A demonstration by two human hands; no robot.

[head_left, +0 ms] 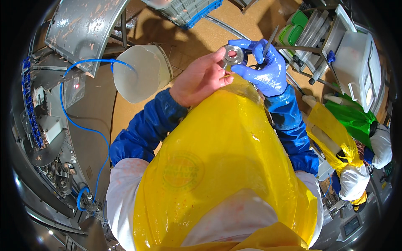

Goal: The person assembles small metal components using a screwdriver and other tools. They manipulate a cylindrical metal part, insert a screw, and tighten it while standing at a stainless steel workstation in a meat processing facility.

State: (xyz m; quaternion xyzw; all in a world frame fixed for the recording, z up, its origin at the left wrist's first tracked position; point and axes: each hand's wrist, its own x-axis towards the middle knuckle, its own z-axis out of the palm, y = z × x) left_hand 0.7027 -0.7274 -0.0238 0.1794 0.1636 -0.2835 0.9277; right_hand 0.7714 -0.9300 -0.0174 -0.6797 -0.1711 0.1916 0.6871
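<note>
We see a brightly and evenly lit scene, with light falling from overhead. Glare streaks the glossy yellow apron (226,154) and the curved metal chute (79,29) at upper left, and small bright spots gleam on the steel machinery (54,167) at lower left. A soft shadow lies across the tan floor (184,37) near the top. The fisheye lens bends straight edges toward the rim, where a black vignette closes the corners. The centre is sharp; the outer edges look softer and smeared.
</note>
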